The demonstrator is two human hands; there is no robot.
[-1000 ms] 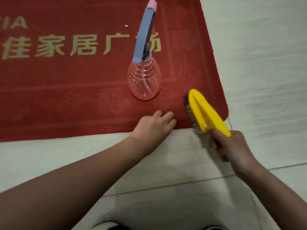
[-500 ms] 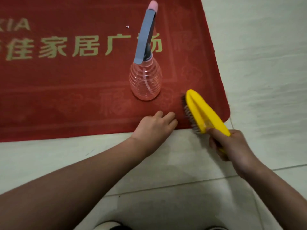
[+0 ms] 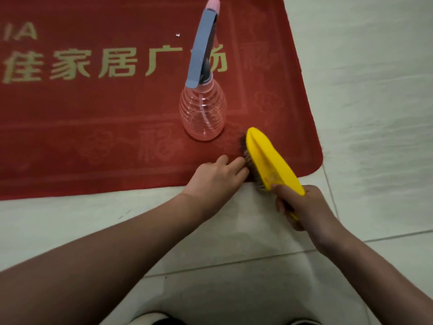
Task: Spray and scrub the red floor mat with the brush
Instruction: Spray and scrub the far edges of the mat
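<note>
The spray bottle [image 3: 202, 113] stands upright on the red mat [image 3: 93, 141] just beyond my brush [image 3: 267, 158], blocking that way; open mat stretches left of it, bare tiled floor [image 3: 375, 113] lies right and near.

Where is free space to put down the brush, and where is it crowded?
Free: red mat left of the spray bottle, below the gold lettering; tile floor right of the mat. Crowded: the mat's near right corner, where bottle, brush, left hand and right hand cluster.
</note>
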